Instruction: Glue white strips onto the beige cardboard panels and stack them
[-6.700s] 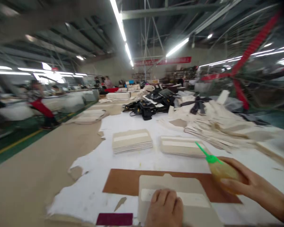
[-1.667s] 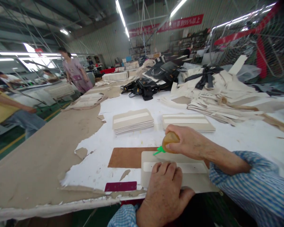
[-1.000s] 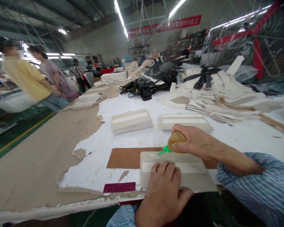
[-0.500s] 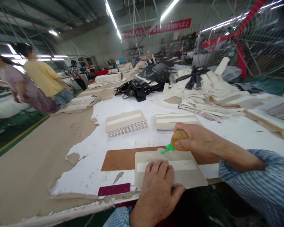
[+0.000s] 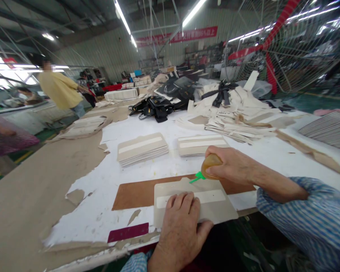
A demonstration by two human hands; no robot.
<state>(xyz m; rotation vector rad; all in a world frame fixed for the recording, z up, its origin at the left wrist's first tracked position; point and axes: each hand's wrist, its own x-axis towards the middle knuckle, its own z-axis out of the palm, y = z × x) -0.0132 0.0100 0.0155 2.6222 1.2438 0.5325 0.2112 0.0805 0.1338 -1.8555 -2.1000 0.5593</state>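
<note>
My left hand (image 5: 181, 226) lies flat, fingers together, on a beige cut piece (image 5: 221, 207) with a white strip across it, pressing it to the table's near edge. My right hand (image 5: 232, 165) grips an amber squeeze bottle (image 5: 210, 164) with a green nozzle (image 5: 197, 176). The nozzle tip points down-left at the upper edge of the beige piece. A brown board (image 5: 133, 192) lies under the piece.
Two stacks of like beige pieces (image 5: 141, 148) (image 5: 201, 144) sit behind the board. A maroon strip (image 5: 128, 232) lies near the left front. Black bags (image 5: 155, 107), a heap of pale cut parts (image 5: 243, 117) and a large caged fan (image 5: 283, 45) stand farther back. A person in yellow (image 5: 61, 90) stands left.
The nozzle has travelled rightwards along the piece's upper edge. The left hand has stayed pressed on the piece. My view has swung right; people on the left have walked on.
</note>
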